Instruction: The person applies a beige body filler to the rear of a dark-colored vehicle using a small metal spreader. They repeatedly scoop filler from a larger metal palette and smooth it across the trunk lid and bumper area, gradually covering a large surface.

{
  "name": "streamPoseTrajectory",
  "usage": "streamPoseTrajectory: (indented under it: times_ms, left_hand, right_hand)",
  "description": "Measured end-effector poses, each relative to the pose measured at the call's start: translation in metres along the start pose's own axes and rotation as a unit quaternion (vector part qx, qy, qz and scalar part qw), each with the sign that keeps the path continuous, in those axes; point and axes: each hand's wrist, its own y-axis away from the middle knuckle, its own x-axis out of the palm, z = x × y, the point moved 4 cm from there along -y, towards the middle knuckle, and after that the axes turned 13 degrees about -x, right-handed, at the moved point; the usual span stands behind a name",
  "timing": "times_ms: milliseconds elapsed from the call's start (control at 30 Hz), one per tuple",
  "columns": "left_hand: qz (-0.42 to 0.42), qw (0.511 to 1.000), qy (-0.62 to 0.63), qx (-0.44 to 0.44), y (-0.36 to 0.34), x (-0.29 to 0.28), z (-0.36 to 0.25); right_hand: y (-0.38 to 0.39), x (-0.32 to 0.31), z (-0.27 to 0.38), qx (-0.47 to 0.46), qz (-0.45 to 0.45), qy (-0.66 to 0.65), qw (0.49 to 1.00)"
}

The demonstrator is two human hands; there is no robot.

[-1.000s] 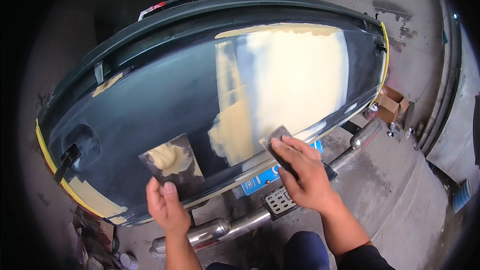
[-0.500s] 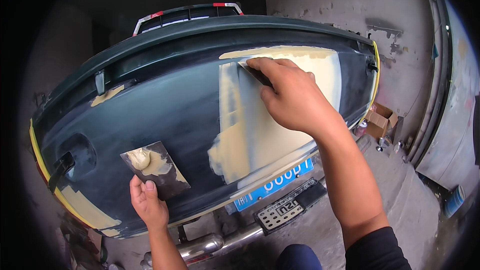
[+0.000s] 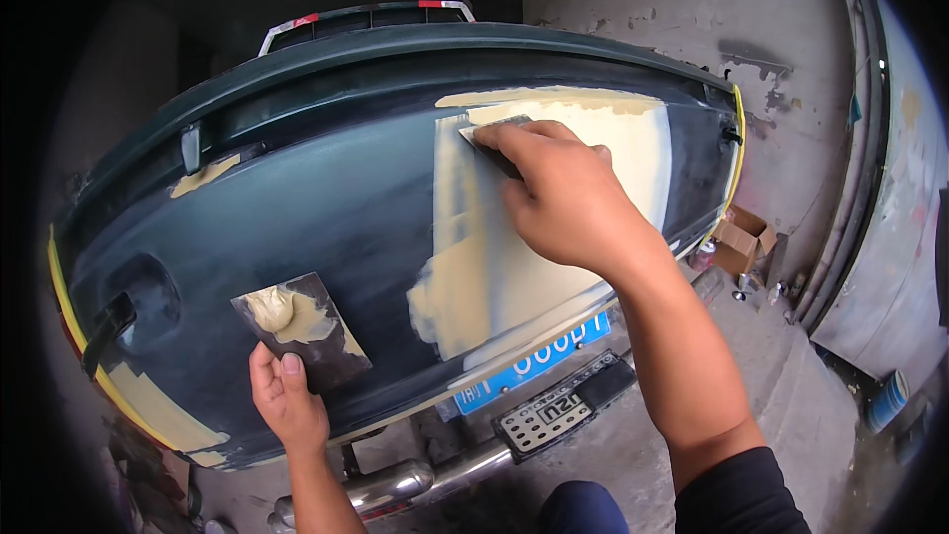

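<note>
My left hand (image 3: 291, 400) holds a dark square plate (image 3: 331, 364) with a lump of cream filler (image 3: 273, 309) on it, in front of the lower left of a dark green vehicle tailgate (image 3: 287, 188). My right hand (image 3: 559, 188) grips a thin spreader (image 3: 473, 134) at the upper left of the large pale filler patch (image 3: 633, 168), its blade on or very close to the surface; my fingers and wrist hide much of that patch. A narrower streaky filler band (image 3: 455, 287) runs down the patch's left side. Smaller filler patches (image 3: 203, 178) mark the tailgate's left part.
Below the tailgate are a blue licence plate (image 3: 534, 361), a perforated step (image 3: 544, 415) and a chrome bumper tube (image 3: 395, 480). At right are a cardboard box (image 3: 739, 242), small cans, a grey door (image 3: 880, 237) and a blue bucket (image 3: 888, 400). Yellow tape (image 3: 69, 307) lines the tailgate's side.
My right hand has risen with the spreader from the tailgate's lower edge to the top of the filler patch. My left hand has shifted leftward with the plate; the view has also shifted.
</note>
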Motion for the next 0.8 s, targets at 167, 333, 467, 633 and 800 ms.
streamPoseTrajectory:
  times_ms: [167, 333, 467, 633, 800]
  left_hand:
    - [-0.01, 1.0, 0.005, 0.0, 0.001, 0.0, 0.001]
    - [-0.012, 1.0, -0.007, 0.009, 0.002, 0.004, 0.003]
    - [-0.012, 1.0, -0.014, 0.005, 0.002, -0.001, 0.001]
    - [-0.012, 1.0, -0.013, 0.008, 0.002, 0.001, 0.004]
    - [-0.014, 0.999, -0.029, 0.012, 0.004, -0.003, 0.003]
  right_hand:
    - [-0.013, -0.01, 0.001, 0.019, 0.008, -0.003, 1.0]
    - [-0.006, 0.007, 0.01, -0.029, -0.057, 0.042, 0.997]
    - [-0.003, -0.002, 0.006, 0.0, -0.023, 0.007, 1.0]
    - [-0.015, -0.005, 0.003, 0.014, 0.0, 0.014, 1.0]
    - [-0.004, 0.007, 0.011, 0.001, -0.021, 0.003, 1.0]
